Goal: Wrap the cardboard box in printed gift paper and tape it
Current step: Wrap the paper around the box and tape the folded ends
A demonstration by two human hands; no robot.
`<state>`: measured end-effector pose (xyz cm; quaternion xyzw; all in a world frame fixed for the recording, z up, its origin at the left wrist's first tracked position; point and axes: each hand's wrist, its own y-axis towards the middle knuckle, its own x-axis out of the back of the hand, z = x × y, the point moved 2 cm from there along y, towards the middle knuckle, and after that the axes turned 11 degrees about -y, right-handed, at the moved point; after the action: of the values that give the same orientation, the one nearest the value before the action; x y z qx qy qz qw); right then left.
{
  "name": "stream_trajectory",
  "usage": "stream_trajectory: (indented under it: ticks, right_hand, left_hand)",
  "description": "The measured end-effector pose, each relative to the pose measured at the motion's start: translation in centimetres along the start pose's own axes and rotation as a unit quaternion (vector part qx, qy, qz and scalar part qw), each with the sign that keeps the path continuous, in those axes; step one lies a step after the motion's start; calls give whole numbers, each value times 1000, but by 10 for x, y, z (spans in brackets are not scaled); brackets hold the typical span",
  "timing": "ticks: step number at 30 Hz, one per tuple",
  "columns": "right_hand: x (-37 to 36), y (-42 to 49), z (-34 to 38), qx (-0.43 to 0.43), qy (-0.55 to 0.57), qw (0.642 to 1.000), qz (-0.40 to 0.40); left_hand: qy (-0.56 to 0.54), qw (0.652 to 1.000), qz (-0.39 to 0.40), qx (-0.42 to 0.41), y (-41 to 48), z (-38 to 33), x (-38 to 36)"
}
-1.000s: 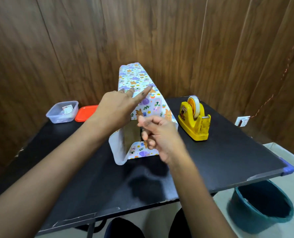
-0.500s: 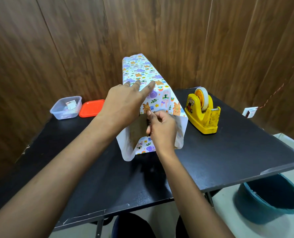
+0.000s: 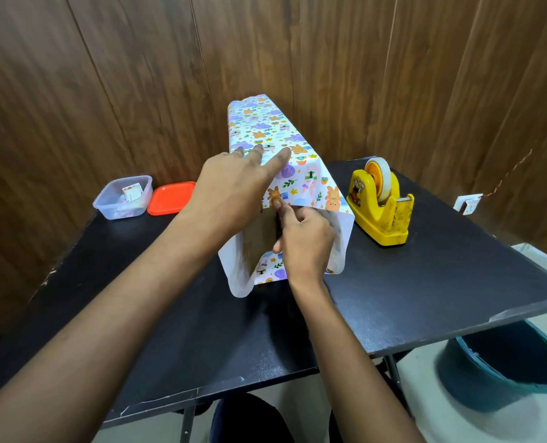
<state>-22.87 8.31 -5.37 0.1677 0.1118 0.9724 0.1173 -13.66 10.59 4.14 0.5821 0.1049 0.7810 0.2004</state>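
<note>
Done: gift paper (image 3: 265,129) round cardboard box (image 3: 257,233). Remaining: near end open, flaps unfolded, untaped; left hand (image 3: 234,190) flat, pressing top; right hand (image 3: 304,241) seemingly pinches top flap edge.

Glossy printed gift paper (image 3: 301,174), white matt underside – brown cardboard box (image 3: 261,231); matt black table (image 3: 425,282); yellow plastic tape dispenser (image 3: 381,206).

gift paper (image 3: 301,174): white, pastel animal print | tape dispenser (image 3: 381,210): yellow | lid (image 3: 171,198): orange-red | table (image 3: 425,282): black
</note>
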Motion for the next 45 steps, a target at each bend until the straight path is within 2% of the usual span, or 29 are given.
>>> stream_trajectory:
  ticks: [4,11,14,17,22,26,31,34,38,40,42,44,45]
  right_hand:
    - [0,0,-15,-47,11,998,29]
    - [0,4,-18,-74,43,994,71]
    - [7,3,-17,-110,74,985,114]
    - [10,5,-14,-113,47,982,147]
    - [11,4,-22,-96,-7,986,136]
    - [10,0,-17,-83,8,986,143]
    - [12,0,-22,-111,-15,981,157]
    - [22,-8,-13,-71,-14,983,168]
    - [55,-15,28,68,-11,986,153]
    - [73,-10,46,150,-7,985,87]
    - [89,5,53,215,-37,976,-17]
    - [93,32,45,203,-45,977,-53]
    - [91,49,32,156,-25,987,-31]
  left_hand:
    - [-1,1000,0,-1,-1,0,0]
    - [1,1000,0,-3,-1,0,1]
    - [4,1000,0,-5,-1,-1,2]
    - [8,1000,3,-4,-1,0,2]
    - [2,1000,-1,-3,0,0,3]
    - [7,1000,-6,-4,0,0,2]
    - [9,1000,0,0,-2,-1,5]
    - [-7,1000,-7,4,-2,1,6]
    - [-77,996,-28,22,-4,4,6]
    - [-141,988,-32,50,-7,9,5]
    - [-205,975,-37,78,-10,12,3]
    - [-279,954,-36,107,-10,17,-2]
    - [-323,938,-27,124,-10,19,-4]
